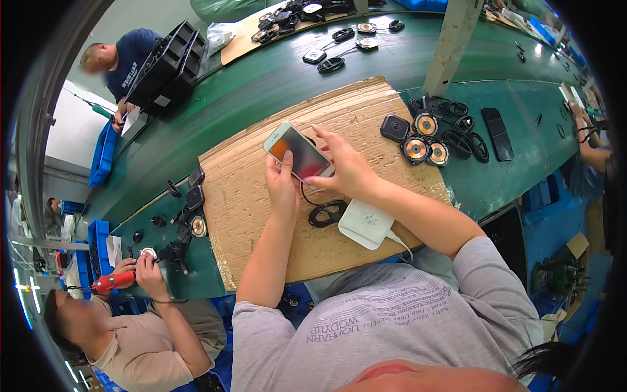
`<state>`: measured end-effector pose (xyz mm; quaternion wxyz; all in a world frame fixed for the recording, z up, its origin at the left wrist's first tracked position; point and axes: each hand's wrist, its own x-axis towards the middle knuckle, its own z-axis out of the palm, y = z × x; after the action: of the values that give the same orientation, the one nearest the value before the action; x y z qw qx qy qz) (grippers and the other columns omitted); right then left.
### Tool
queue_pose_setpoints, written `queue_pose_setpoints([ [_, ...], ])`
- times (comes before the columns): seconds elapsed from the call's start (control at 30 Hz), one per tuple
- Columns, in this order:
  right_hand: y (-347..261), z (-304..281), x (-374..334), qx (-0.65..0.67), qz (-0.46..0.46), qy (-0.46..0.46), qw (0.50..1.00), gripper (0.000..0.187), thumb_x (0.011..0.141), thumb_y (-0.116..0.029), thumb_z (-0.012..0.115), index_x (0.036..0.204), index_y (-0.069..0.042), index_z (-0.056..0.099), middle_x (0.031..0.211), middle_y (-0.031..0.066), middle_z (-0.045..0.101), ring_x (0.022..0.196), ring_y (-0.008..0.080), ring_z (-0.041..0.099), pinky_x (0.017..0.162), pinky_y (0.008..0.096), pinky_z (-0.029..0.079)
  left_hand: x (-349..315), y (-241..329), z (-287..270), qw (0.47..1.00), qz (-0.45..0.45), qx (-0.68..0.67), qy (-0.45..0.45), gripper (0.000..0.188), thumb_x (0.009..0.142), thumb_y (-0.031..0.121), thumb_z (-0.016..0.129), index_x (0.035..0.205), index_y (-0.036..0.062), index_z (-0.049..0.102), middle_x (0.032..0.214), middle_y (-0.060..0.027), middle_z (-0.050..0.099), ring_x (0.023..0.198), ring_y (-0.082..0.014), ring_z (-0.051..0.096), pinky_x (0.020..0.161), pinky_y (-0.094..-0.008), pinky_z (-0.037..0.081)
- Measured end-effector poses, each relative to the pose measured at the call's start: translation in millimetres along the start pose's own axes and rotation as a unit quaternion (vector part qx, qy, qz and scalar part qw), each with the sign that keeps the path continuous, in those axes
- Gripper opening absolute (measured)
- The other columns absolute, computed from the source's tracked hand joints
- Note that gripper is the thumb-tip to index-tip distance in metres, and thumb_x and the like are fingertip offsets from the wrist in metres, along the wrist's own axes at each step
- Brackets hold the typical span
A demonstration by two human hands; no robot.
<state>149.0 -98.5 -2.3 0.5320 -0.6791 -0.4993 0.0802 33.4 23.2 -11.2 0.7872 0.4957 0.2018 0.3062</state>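
Note:
A white-framed smartphone (305, 154) with its screen lit is tilted above the cardboard sheet. My left hand (282, 186) grips its lower left side, the thumb lying on the screen. My right hand (349, 168) closes on the phone's right end, thumb at the lower corner and fingers round the far edge. From beneath the phone a black cable runs down to a coil (326, 213) on the cardboard. What is attached under the phone is hidden. A flat white square box (366, 224) with a white cable lies below my right forearm.
Cardboard (248, 228) covers the bench before me. Round copper-coil pads (416, 149) with black cables and a black phone (498, 134) lie at right. More pads (198, 226) lie left, beside a co-worker holding a red screwdriver (113, 282). A green belt (261, 91) runs behind, past a post (452, 49).

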Motion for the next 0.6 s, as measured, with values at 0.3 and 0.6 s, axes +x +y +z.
queue_pose_setpoints([
  [0.3, -1.8, 2.1, -6.1, -0.206, -0.016, -0.073, 0.976, 0.106, 0.063, -0.023, 0.081, 0.151, -0.002, 0.026, 0.137, 0.0239, 0.049, 0.104, 0.0348, 0.065, 0.074, 0.0355, 0.057, -3.2, 0.9, 10.4, 0.999, 0.027, -0.019, 0.000, 0.035, 0.100, 0.012, 0.056, 0.132, 0.0031, 0.046, 0.119, -0.0121, 0.061, 0.102, -0.0186, 0.064, 0.086, -0.0300, 0.055],
  [0.6, 0.4, 5.3, -6.1, -0.208, -0.030, -0.043, 0.977, 0.106, 0.063, -0.023, 0.080, 0.152, -0.002, 0.025, 0.141, 0.0282, 0.046, 0.103, 0.0360, 0.065, 0.073, 0.0353, 0.057, -4.4, -2.9, 5.1, 0.997, -0.011, 0.065, -0.033, 0.026, 0.094, 0.007, 0.063, 0.118, -0.0016, 0.059, 0.109, -0.0125, 0.068, 0.096, -0.0182, 0.067, 0.082, -0.0270, 0.055],
])
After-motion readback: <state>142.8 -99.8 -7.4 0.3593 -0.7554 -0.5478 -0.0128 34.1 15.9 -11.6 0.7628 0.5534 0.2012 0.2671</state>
